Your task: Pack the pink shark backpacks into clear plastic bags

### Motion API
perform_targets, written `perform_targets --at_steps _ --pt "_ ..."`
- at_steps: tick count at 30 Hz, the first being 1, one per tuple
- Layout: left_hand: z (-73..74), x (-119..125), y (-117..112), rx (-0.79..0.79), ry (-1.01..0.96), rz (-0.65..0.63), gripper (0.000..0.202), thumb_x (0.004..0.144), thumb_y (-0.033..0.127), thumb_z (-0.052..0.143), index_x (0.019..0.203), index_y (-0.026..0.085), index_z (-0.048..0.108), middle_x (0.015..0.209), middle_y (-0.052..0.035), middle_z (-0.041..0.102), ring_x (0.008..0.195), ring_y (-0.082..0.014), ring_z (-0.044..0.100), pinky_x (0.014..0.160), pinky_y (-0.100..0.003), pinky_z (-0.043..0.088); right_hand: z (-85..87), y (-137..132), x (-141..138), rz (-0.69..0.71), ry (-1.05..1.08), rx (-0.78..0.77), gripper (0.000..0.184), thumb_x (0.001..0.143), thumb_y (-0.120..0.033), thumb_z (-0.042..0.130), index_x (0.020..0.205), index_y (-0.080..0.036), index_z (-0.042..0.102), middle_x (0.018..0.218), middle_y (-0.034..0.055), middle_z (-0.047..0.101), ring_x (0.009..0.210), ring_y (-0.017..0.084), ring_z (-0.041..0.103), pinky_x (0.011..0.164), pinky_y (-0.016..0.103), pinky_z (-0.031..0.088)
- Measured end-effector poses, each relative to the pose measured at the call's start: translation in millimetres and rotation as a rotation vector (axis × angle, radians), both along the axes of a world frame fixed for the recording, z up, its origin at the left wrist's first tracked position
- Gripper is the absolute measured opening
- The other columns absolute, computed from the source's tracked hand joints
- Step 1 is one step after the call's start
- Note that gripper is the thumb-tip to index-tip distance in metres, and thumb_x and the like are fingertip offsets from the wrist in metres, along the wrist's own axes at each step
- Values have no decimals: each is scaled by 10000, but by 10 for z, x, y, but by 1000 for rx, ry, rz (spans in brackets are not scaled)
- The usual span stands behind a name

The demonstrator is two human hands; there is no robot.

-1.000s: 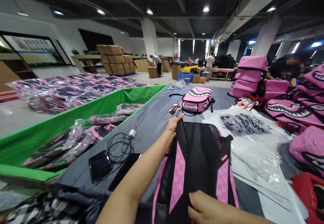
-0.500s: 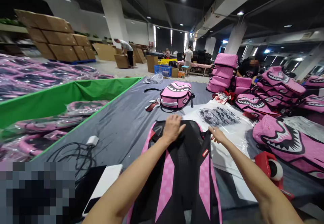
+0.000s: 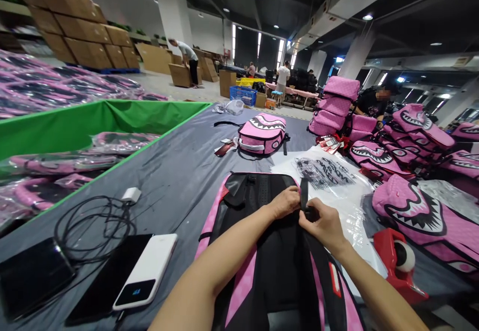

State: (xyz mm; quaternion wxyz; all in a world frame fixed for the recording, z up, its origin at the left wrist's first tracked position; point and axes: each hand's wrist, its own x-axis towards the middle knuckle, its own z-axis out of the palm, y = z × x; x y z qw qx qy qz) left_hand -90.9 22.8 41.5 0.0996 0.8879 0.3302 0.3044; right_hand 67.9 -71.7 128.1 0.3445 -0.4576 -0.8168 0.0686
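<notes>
A pink and black backpack point(image 3: 277, 266) lies in front of me with its back panel and shoulder straps facing up. My left hand point(image 3: 286, 202) reaches across to the bag's upper right, its fingers closed at a black strap point(image 3: 304, 194). Just to the right, my right hand point(image 3: 324, 224) pinches the same strap from the other side, thumb and fingers curled. A short end of the strap stands up between the two hands. Beyond the bag lies a smaller pink bag with a shark-mouth print point(image 3: 262, 132), with tags point(image 3: 225, 147) beside it.
White printed plastic bags point(image 3: 348, 206) lie to the right, near a red tape dispenser point(image 3: 396, 261) and stacked pink bags point(image 3: 335, 104). At left are a white power bank point(image 3: 147, 271), a cable point(image 3: 93, 226) and a green-sided bin point(image 3: 149, 116). A co-worker point(image 3: 372, 101) stands behind the stacks.
My left hand has moved right from the bag's top middle to the strap. My right hand has come inward and closed on it. The right shoulder strap has shifted outward.
</notes>
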Motion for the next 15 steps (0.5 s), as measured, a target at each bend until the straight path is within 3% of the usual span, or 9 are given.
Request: perform_targets --at_steps 5,9,12,15 --pt "9 1 161 -32 -8 11 187 870 106 560 742 195 662 736 5 689 806 -163 657 1161 -392 372 172 -329 12 58 16 176 147 815 -334 605 716 -231 569 573 -26 579 435 95 450 494 233 390" --pt "155 18 46 -76 9 73 163 857 130 616 709 181 660 668 7 665 764 -169 668 1137 -402 394 269 -433 185 22 102 117 178 825 -389 622 747 -230 610 570 -30 583 434 107 489 453 226 398" --pt "395 -1 -259 -79 -3 203 112 918 245 635 959 170 708 860 -47 739 895 -196 698 1079 -371 437 301 -321 436 -34 143 46 280 814 -523 658 853 -247 674 631 1 657 499 155 597 489 253 469" --pt "658 60 -490 90 -115 266 503 886 431 720 1286 142 615 1283 -155 676 1277 -273 583 1116 -396 412 278 35 633 -57 125 27 367 739 -656 708 843 -305 712 671 53 698 530 205 636 470 304 471"
